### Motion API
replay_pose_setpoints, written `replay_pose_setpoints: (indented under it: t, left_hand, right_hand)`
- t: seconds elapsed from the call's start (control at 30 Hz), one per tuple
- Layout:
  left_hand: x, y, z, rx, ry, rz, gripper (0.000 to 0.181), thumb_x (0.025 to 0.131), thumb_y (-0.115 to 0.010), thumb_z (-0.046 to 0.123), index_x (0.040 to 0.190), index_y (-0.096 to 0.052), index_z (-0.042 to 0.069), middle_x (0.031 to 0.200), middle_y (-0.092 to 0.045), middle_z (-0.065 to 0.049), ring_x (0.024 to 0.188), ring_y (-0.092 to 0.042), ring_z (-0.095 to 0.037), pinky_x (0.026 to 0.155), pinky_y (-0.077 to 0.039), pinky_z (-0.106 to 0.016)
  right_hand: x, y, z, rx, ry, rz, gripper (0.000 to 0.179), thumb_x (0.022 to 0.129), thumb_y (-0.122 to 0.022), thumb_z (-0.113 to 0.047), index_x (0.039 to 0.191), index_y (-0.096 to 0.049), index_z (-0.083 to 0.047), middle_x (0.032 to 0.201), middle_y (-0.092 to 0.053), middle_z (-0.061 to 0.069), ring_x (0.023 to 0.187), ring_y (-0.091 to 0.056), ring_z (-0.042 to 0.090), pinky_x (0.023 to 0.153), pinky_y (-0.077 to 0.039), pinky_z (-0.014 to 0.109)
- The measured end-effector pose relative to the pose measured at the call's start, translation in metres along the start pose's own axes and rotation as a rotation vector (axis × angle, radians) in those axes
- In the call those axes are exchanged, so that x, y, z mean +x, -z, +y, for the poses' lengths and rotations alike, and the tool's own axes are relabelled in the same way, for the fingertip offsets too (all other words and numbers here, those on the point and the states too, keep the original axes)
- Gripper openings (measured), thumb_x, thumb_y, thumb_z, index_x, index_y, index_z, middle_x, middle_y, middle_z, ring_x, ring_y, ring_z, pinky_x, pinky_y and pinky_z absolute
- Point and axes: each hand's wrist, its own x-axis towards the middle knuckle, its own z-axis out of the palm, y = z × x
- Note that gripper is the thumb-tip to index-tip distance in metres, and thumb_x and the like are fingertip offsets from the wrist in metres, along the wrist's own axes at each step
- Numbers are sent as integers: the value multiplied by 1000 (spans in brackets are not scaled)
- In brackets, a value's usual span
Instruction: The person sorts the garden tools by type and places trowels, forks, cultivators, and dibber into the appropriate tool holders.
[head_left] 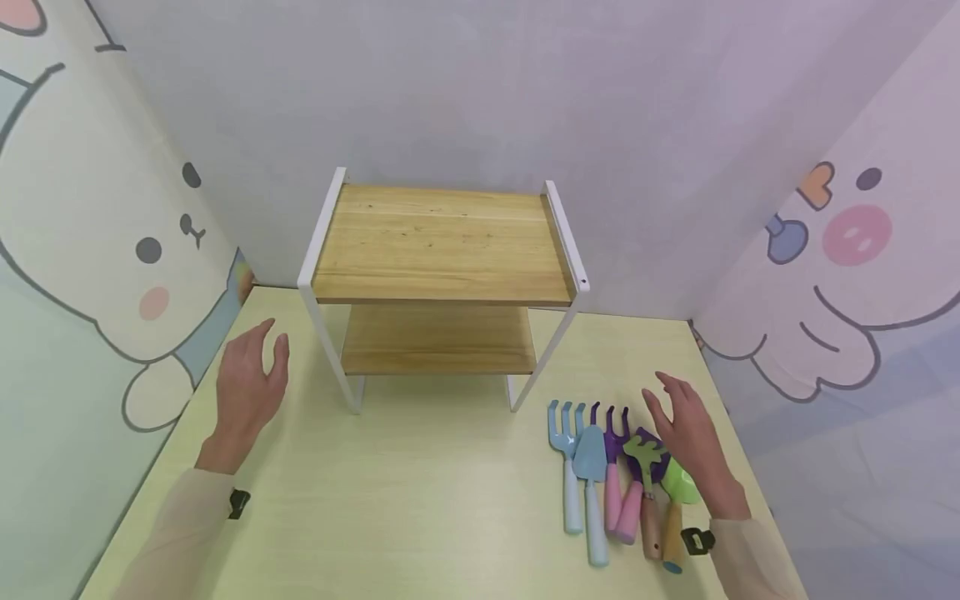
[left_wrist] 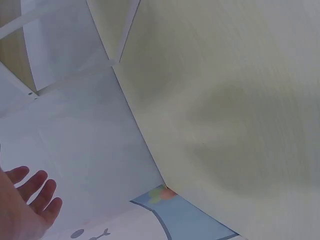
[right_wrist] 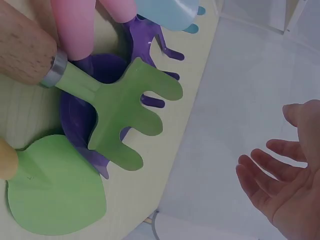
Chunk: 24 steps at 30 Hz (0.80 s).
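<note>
My left hand (head_left: 251, 383) hovers left of the shelf with its fingers loosely bent and nothing in them. Over on the right, my right hand (head_left: 690, 429) is held above the garden tools, its fingers relaxed and holding nothing. The tools lie side by side: a light blue fork (head_left: 572, 492), a light blue trowel (head_left: 590, 458), a purple fork (head_left: 612, 475) with a pink handle, and a purple trowel (right_wrist: 80, 117) partly hidden under a green fork (right_wrist: 122, 112) with a wooden handle. Nearest my right hand is a green trowel (right_wrist: 57, 187) with a yellowish wooden handle.
A two-tier shelf with a wooden top board (head_left: 442, 242), lower board (head_left: 438, 337) and white frame (head_left: 322, 229) stands at the back middle of the pale table (head_left: 420, 500). Cloth walls (head_left: 465, 92) printed with cartoon animals enclose the back and both sides.
</note>
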Motion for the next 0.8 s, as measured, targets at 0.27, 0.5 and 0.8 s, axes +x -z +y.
replay_pose_setpoints:
  t: [0.27,0.5,0.8]
  left_hand:
    - [1,-1,12,-80,43,24,35,106,-54,16,129,-62,-9,123,-66,-28,116,-57,-48,96,-45,-65]
    - [7,3,31,-221,36,64,30,106,-55,12,128,-65,-6,121,-68,-23,117,-59,-43,103,-47,-48]
    - [11,4,52,-391,-6,142,25,104,-53,-1,125,-67,-7,113,-71,-24,113,-62,-5,99,-43,-12]
  right_hand:
    - [-10,-4,-7,19,14,12,42,102,-65,-10,138,-53,8,127,-61,30,105,-64,46,80,-56,61]
    - [-16,-7,-15,60,-16,7,39,103,-64,-11,136,-56,7,125,-65,27,99,-70,40,79,-60,50]
    - [-25,-15,-28,166,-52,41,34,100,-67,-7,130,-60,7,121,-68,26,97,-71,42,75,-45,-1]
